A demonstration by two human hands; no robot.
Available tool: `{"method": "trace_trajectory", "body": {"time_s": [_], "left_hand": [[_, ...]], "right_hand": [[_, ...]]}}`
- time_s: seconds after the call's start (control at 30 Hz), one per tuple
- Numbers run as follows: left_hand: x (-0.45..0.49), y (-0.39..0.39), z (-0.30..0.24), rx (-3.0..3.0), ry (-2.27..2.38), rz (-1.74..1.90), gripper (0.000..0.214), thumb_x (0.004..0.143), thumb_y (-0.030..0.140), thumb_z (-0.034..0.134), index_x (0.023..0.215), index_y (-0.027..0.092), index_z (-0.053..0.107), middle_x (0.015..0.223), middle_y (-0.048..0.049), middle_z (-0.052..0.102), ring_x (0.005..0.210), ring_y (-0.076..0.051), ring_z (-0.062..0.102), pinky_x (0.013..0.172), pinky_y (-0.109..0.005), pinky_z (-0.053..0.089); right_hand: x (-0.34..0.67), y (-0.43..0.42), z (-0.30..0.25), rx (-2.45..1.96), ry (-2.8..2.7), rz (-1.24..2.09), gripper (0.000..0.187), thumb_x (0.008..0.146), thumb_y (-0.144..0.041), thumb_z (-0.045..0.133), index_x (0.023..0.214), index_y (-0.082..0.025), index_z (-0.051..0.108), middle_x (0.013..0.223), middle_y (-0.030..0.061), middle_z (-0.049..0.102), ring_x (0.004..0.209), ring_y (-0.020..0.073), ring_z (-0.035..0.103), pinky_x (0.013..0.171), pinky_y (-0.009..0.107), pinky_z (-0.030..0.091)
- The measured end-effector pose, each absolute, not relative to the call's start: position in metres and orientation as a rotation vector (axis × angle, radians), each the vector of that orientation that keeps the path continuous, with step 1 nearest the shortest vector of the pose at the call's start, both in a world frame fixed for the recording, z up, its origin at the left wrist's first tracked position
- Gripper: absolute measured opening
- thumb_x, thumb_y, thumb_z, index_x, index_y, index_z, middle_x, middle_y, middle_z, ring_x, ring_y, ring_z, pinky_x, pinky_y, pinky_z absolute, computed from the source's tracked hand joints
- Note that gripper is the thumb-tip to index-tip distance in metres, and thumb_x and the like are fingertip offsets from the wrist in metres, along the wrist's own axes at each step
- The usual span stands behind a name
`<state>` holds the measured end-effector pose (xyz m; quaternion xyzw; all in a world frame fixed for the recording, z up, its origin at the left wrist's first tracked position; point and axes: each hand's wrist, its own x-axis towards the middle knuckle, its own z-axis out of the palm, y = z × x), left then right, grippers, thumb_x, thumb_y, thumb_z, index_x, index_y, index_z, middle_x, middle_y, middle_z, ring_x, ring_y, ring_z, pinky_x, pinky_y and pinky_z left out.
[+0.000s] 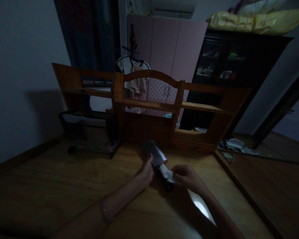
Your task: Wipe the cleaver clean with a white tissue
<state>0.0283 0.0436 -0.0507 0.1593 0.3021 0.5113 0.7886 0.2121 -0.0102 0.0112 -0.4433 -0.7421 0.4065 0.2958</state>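
A long grey object (155, 154) with a smooth sheen and a reddish edge lies at a slant over the wooden tabletop (129, 199); its exact kind is too dark to tell. My left hand (147, 171) is closed around its near left side, thumb on top. Crumpled white material (165, 172), like tissue or thin cloth, shows at its near end. The fingers of my right hand (185, 174) pinch the right edge of this material. Below it is a dark part with a rounded end (168, 186), partly in shadow.
A wooden shelf unit (149, 106) stands along the far edge. At the left is a black-framed box-like appliance (89, 132) with a dark upright object (85, 103) on it. Bright light (201, 209) reflects off the surface beside my right forearm. A raised wooden edge (244, 189) borders the right side.
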Motion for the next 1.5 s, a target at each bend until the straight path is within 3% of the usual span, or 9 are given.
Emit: {"method": "trace_trajectory", "body": {"time_s": [0.1, 0.23, 0.37, 0.5, 0.7, 0.9, 1.07, 1.33, 1.5], "left_hand": [[0.028, 0.042, -0.048, 0.346, 0.623, 1.104, 0.057, 0.088, 0.056, 0.037, 0.111, 0.009, 0.058, 0.092, -0.0133, 0.07, 0.085, -0.023, 0.066, 0.08, -0.031, 0.049], [0.026, 0.037, -0.044, 0.334, 0.536, 1.077, 0.059, 0.088, 0.056, 0.037, 0.11, 0.005, 0.058, 0.088, -0.0138, 0.07, 0.081, -0.024, 0.066, 0.08, -0.033, 0.049], [0.022, 0.035, -0.041, 0.306, 0.584, 0.963, 0.063, 0.087, 0.058, 0.036, 0.11, 0.003, 0.058, 0.085, -0.0156, 0.069, 0.07, -0.022, 0.066, 0.07, -0.033, 0.051], [0.022, 0.036, -0.04, 0.286, 0.653, 0.936, 0.062, 0.087, 0.057, 0.037, 0.11, 0.004, 0.059, 0.079, -0.0141, 0.069, 0.063, -0.021, 0.065, 0.061, -0.031, 0.051], [0.023, 0.036, -0.038, 0.268, 0.659, 0.922, 0.065, 0.086, 0.061, 0.034, 0.106, 0.005, 0.06, 0.077, -0.0136, 0.069, 0.062, -0.021, 0.065, 0.058, -0.03, 0.051], [0.022, 0.038, -0.042, 0.266, 0.621, 0.908, 0.066, 0.087, 0.061, 0.034, 0.105, 0.004, 0.061, 0.078, -0.0137, 0.069, 0.058, -0.017, 0.063, 0.055, -0.026, 0.049], [0.023, 0.041, -0.048, 0.252, 0.612, 0.902, 0.068, 0.085, 0.062, 0.035, 0.104, 0.003, 0.061, 0.077, -0.0134, 0.069, 0.058, -0.017, 0.063, 0.054, -0.025, 0.049], [0.023, 0.039, -0.046, 0.275, 0.609, 0.873, 0.072, 0.084, 0.066, 0.03, 0.103, 0.004, 0.062, 0.068, -0.0111, 0.067, 0.051, -0.017, 0.059, 0.052, -0.026, 0.046], [0.027, 0.041, -0.05, 0.277, 0.634, 0.929, 0.07, 0.085, 0.065, 0.03, 0.097, 0.004, 0.062, 0.068, -0.0129, 0.067, 0.06, -0.021, 0.063, 0.063, -0.032, 0.05]], "right_hand": [[0.202, -0.013, 0.01, -1.093, -1.901, 0.897, 0.026, 0.083, -0.021, 0.049, 0.102, -0.017, 0.067, 0.094, 0.0055, 0.07, 0.083, 0.0196, 0.065, 0.073, 0.03, 0.052], [0.19, -0.019, 0.004, -1.005, -1.967, 0.73, 0.033, 0.089, -0.025, 0.046, 0.119, -0.022, 0.059, 0.116, 0.0072, 0.064, 0.101, 0.0222, 0.062, 0.086, 0.037, 0.051], [0.179, -0.025, -0.003, -0.909, -2.199, 0.612, 0.04, 0.089, -0.017, 0.044, 0.128, -0.024, 0.052, 0.136, 0.0079, 0.05, 0.123, 0.022, 0.048, 0.101, 0.039, 0.041], [0.174, -0.028, -0.005, -0.906, -2.352, 0.535, 0.045, 0.088, -0.015, 0.046, 0.132, -0.024, 0.048, 0.148, 0.0078, 0.031, 0.132, 0.0226, 0.035, 0.107, 0.039, 0.035], [0.169, -0.027, -0.016, -0.944, -2.387, 0.377, 0.051, 0.086, -0.011, 0.046, 0.135, -0.022, 0.043, 0.15, 0.0071, 0.026, 0.136, 0.0233, 0.027, 0.108, 0.039, 0.034], [0.16, -0.026, -0.027, -1.02, -2.488, 0.115, 0.061, 0.083, -0.003, 0.043, 0.14, -0.019, 0.034, 0.147, 0.0091, 0.032, 0.136, 0.0238, 0.026, 0.109, 0.041, 0.034], [0.16, -0.026, -0.026, -0.981, -2.573, -0.018, 0.057, 0.085, -0.002, 0.042, 0.14, -0.015, 0.034, 0.145, 0.0113, 0.036, 0.137, 0.0244, 0.023, 0.107, 0.04, 0.038], [0.162, -0.027, -0.032, -0.905, -2.643, -0.237, 0.049, 0.086, -0.004, 0.045, 0.134, -0.007, 0.041, 0.141, 0.0176, 0.04, 0.134, 0.0281, 0.029, 0.103, 0.041, 0.043], [0.164, -0.03, -0.026, -0.798, -2.665, -0.41, 0.038, 0.088, -0.008, 0.046, 0.126, -0.003, 0.05, 0.136, 0.0195, 0.046, 0.13, 0.028, 0.039, 0.1, 0.04, 0.047]]}}
